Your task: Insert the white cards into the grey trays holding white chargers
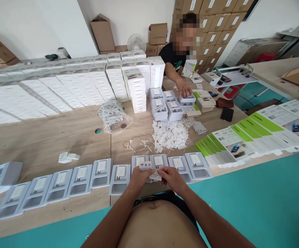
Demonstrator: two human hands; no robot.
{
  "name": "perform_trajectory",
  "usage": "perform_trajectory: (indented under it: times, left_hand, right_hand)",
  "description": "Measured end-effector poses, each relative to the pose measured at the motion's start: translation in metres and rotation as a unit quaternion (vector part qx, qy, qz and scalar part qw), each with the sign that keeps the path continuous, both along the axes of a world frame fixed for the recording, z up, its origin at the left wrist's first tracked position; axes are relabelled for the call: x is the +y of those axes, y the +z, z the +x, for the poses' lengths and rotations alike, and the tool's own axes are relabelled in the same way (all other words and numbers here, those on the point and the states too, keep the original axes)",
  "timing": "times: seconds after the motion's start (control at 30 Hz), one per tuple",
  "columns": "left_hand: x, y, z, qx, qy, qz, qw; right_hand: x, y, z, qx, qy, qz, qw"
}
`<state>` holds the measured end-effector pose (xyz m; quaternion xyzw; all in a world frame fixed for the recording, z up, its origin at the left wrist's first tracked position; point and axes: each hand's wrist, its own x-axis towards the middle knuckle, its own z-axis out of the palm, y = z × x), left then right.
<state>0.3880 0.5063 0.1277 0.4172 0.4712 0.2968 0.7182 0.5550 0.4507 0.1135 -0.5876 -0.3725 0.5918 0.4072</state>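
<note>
My left hand (140, 179) is closed on small printed white cards (145, 166), one of which sticks up past the fingers. Between both hands is another white card (155, 176), its edge pinched by the fingertips of my right hand (173, 177). Behind and below the hands runs a row of grey plastic trays (120, 188). A flat white block, likely a charger (102, 165), lies in the upper pocket of each; the lower pockets that show hold nothing. Just beyond the row lies a loose heap of small white cards and strips (171, 136).
White box stacks (138, 91) line the back left. A plastic bag of cables (111, 113) lies before them. Filled trays (159, 108) stand near a co-worker's hand (184, 86). Green-and-white printed sleeves (223, 146) fan out right. Stacked trays (12, 174) stand at far left.
</note>
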Motion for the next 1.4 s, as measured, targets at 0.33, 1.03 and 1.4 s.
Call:
perform_trajectory:
  times: [0.33, 1.03, 1.4]
  left_hand:
    - [-0.001, -0.011, 0.009, 0.057, 0.036, -0.028, 0.997]
    - [-0.007, -0.008, 0.003, -0.05, 0.042, -0.169, 0.984]
    - [-0.013, -0.001, 0.011, -0.031, -0.008, -0.159, 0.987]
  right_hand:
    - [-0.01, -0.016, 0.002, 0.013, -0.081, 0.001, 0.997]
    - [-0.028, -0.056, 0.093, -0.582, 0.042, -0.094, 0.807]
    - [-0.006, 0.008, 0.008, -0.09, -0.011, 0.079, 0.993]
